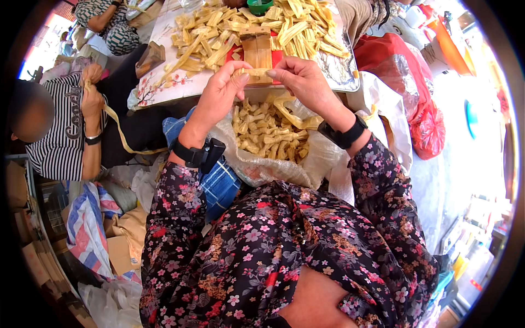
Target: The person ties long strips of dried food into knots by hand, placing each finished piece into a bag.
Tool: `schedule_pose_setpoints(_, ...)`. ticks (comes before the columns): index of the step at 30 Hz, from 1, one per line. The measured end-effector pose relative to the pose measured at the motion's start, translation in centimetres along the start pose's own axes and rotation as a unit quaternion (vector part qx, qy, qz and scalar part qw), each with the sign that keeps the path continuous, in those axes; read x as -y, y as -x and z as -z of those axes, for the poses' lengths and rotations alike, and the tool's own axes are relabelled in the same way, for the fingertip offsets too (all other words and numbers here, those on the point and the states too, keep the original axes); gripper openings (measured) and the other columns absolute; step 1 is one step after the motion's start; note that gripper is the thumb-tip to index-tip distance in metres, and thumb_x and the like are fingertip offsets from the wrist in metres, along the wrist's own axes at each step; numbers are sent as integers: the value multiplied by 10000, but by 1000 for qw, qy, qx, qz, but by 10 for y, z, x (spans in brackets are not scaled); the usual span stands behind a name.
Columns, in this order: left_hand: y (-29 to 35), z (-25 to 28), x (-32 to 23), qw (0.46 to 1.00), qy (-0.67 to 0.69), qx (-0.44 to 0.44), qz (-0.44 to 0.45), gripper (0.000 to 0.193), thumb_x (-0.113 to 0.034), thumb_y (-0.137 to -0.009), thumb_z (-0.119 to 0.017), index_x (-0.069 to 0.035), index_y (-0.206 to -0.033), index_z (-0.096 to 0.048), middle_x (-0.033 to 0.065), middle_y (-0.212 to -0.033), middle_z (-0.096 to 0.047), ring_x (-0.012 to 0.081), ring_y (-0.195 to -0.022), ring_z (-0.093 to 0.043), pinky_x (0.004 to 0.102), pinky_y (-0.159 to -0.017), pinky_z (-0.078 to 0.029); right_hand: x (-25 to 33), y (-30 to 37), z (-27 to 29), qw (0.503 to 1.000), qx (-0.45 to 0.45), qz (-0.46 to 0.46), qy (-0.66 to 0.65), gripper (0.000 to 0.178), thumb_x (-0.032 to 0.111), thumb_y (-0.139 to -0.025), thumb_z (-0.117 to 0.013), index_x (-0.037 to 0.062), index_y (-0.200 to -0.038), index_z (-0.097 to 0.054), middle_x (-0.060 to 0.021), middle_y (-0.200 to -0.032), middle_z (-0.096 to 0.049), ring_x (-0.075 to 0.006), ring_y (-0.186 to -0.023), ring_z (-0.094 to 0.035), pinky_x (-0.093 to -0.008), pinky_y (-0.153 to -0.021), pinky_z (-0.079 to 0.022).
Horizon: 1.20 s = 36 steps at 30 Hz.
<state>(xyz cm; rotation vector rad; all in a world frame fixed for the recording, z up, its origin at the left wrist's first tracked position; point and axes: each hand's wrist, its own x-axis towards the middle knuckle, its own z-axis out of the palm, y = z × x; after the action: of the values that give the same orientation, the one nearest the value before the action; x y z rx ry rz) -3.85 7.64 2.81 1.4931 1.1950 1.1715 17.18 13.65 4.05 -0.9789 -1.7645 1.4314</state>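
My left hand (220, 92) and my right hand (306, 83) meet at the table's near edge. Between them they pinch the two ends of a short pale yellow strip (256, 71), which looks like tofu skin. Just behind it a wooden block (257, 48) lies on something red on the table. Heaps of flat yellow tofu-skin strips (205, 45) spread to both sides of the block. Below my hands, a woven white sack (232, 156) gapes at my lap, filled with small knotted yellow pieces (268, 131). One longer strip (287, 112) trails over them.
The white table (164, 90) has a flower print and carries a green bowl (260, 6) at its far side. On the left, another person (63, 117) holds a long strip (123, 136). Red bags (391, 71) stand at the right; a striped bag (87, 235) lies lower left.
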Motion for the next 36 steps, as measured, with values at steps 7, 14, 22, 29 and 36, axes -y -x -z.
schedule_pose_setpoints(7,-33,3,15,992,-106,-68,0,176,-203,-974,-570,-59,-1070,-602,-48,-762,-521,71,-657,-470,235,-613,-408,-27,-37,1,994,-53,71,71,292,254,-881,-684,-15,-775,-641,-18,-561,-506,-84,-542,-435,-276,-503,-376)
schedule_pose_setpoints(14,-42,-7,13,976,-193,-98,35,220,-211,-915,-591,-18,-1018,-616,73,-735,-600,170,-672,-562,316,-650,-449,-39,-47,-2,978,-100,105,153,254,254,-885,-639,14,-806,-666,-109,-598,-587,-206,-540,-551,-355,-527,-431)
schedule_pose_setpoints(22,18,-18,12,923,-369,-95,-58,303,-292,-893,-600,-76,-1099,-652,152,-932,-669,319,-884,-616,399,-820,-481,-29,3,-2,900,-148,116,393,218,309,-878,-634,95,-847,-662,-134,-733,-662,-338,-707,-643,-440,-591,-492)
schedule_pose_setpoints(29,84,-60,43,879,451,64,139,374,-353,-997,-520,-30,-1158,-618,83,-1106,-638,188,-1066,-602,311,-909,-485,-6,69,-62,940,-60,322,100,159,83,-879,-671,22,-1026,-666,-122,-865,-653,-262,-760,-646,-341,-691,-532)
schedule_pose_setpoints(36,78,-48,30,818,490,-125,274,235,-250,-1000,-516,-43,-1069,-602,58,-974,-632,162,-895,-615,313,-808,-513,-15,77,-61,978,92,112,-152,158,153,-979,-549,16,-1020,-618,-95,-803,-635,-176,-725,-636,-299,-660,-521)
